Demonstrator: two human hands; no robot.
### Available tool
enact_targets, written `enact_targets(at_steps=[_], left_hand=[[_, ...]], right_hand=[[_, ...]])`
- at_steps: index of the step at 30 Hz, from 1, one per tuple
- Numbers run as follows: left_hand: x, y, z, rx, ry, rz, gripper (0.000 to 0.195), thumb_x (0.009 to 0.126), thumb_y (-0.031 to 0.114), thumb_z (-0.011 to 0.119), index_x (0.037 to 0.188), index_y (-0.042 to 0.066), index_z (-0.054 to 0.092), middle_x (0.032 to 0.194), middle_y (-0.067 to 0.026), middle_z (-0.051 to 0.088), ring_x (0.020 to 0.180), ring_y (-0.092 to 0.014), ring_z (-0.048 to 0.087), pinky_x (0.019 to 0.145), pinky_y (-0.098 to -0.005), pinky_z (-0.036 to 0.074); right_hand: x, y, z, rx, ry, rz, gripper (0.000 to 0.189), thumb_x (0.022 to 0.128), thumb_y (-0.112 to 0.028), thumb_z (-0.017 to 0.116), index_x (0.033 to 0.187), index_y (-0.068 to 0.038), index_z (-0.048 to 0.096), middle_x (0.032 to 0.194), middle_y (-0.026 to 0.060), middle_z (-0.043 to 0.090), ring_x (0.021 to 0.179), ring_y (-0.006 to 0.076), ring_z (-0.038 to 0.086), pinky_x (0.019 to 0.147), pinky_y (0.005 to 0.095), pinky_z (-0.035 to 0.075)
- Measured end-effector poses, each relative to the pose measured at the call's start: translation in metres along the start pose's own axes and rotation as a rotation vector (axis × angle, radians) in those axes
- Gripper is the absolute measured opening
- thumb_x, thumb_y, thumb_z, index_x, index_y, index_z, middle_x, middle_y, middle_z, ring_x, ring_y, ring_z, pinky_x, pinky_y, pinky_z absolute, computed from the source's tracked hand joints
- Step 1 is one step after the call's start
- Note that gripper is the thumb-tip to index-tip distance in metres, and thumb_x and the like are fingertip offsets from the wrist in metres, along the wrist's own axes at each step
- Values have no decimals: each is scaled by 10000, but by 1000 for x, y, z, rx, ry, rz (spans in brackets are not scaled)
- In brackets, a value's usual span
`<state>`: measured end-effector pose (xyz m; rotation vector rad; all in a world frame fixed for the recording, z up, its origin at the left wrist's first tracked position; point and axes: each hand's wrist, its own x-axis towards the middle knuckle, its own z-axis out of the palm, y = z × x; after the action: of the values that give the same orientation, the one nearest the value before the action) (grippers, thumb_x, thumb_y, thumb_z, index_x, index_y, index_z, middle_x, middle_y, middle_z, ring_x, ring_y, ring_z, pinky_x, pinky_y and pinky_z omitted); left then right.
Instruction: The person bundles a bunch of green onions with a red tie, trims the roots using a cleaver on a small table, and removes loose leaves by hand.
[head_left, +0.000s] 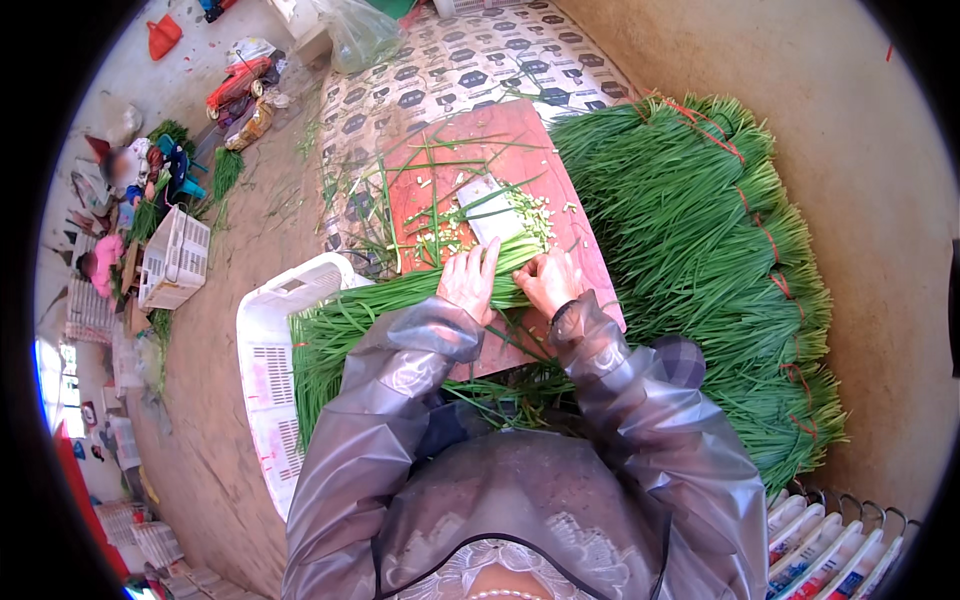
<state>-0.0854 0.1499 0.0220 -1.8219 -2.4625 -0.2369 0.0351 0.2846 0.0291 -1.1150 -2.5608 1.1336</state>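
A bundle of garlic chives (390, 296) lies across a red cutting board (525, 127), its pale cut ends to the right and its leaves over a white plastic crate (262, 360). My left hand (469, 281) wraps over the bundle, fingers pointing away from me. Beside it, my right hand (551, 281) has thumb and fingers curled at the bundle near its pale ends; what the fingertips pinch is hidden. Just beyond the hands, a wide metal cleaver blade (491, 208) rests flat on the board. Chopped stem ends (536, 214) and loose leaves surround it.
Tied chive bundles (675, 247) are stacked on the right along the wall (862, 225). White baskets with handles (832, 540) stand at the lower right. Patterned sheeting (450, 60) covers the floor beyond the board. At far left are people (109, 262) near another white crate (176, 259).
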Motion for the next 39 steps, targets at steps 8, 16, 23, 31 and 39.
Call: enact_targets(at_steps=[8,16,23,31,39], left_hand=[[6,4,-7,-64,-1,-19,1237,478,223,898,1522,-19,281,1374,-173,506,1235,-329,520,1095,-468,363],[1,-2,-1,-56,-23,-40,1176,527,294,884,1507,-18,312,1374,-153,513,1241,-312,520,1084,-457,373],[2,1,5,-46,47,-22,1131,576,299,867,1510,-10,310,1355,-161,514,1195,-333,530,1045,-458,399],[6,3,-2,-43,24,0,1245,480,299,919,1518,4,300,1349,-150,508,1205,-336,525,1053,-463,391],[2,-1,2,-119,75,-11,1284,455,353,955,1515,14,314,1348,-180,537,1250,-367,522,1097,-494,364]], right_hand=[[19,24,23,54,90,-142,216,772,-218,701,778,-5,732,944,240,636,935,410,620,814,522,493],[31,53,24,547,-102,-116,229,781,-187,725,771,41,709,648,190,651,612,266,650,597,419,509],[17,42,14,324,-113,-152,289,788,-282,739,894,-16,778,744,192,710,751,342,706,719,438,540],[22,27,15,447,-91,47,188,770,-196,762,826,-16,765,751,165,710,679,275,687,677,405,538],[28,52,10,1228,-263,168,75,846,-12,709,783,5,671,737,79,691,594,163,636,553,327,513]])
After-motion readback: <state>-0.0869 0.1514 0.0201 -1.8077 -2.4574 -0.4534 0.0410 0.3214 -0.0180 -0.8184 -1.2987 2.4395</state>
